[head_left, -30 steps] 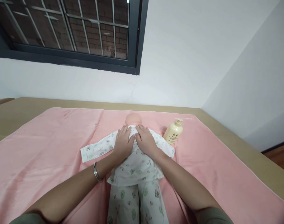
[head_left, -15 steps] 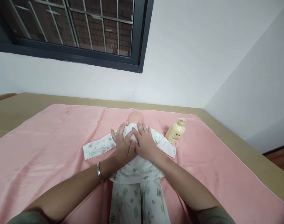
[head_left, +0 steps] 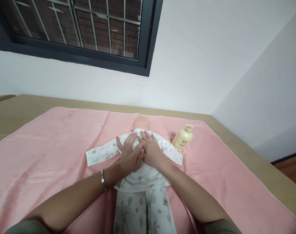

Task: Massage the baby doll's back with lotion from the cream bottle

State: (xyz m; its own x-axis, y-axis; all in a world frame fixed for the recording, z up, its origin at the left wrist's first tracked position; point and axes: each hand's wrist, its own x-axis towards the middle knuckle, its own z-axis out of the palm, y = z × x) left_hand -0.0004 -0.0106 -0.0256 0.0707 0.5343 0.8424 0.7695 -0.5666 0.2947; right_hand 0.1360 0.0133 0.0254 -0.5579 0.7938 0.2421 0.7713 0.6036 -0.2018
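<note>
A baby doll (head_left: 141, 123) in a white printed top (head_left: 145, 180) and matching trousers (head_left: 159, 208) lies stretched out on a pink cloth (head_left: 53, 146). Its head points to the wall, and its sleeves spread to both sides. My left hand (head_left: 130, 154) rests flat on the upper part of the top, fingers apart. Beside it, my right hand (head_left: 151, 149) also lies flat there, fingers extended. The thumbs meet or overlap near the middle of the doll's body. A silver bangle (head_left: 104, 180) circles my left wrist.
A pale yellow pump bottle (head_left: 183, 138) stands on the cloth by the doll's right-hand sleeve. The cloth covers much of a wooden table (head_left: 199, 115). Behind it rises a white wall (head_left: 187, 65) with a dark-framed, barred window (head_left: 89, 32).
Both hands stay on the doll's top; their fingertips have shifted slightly down, toward me. The doll and the bottle keep their places. The camera view has moved a little.
</note>
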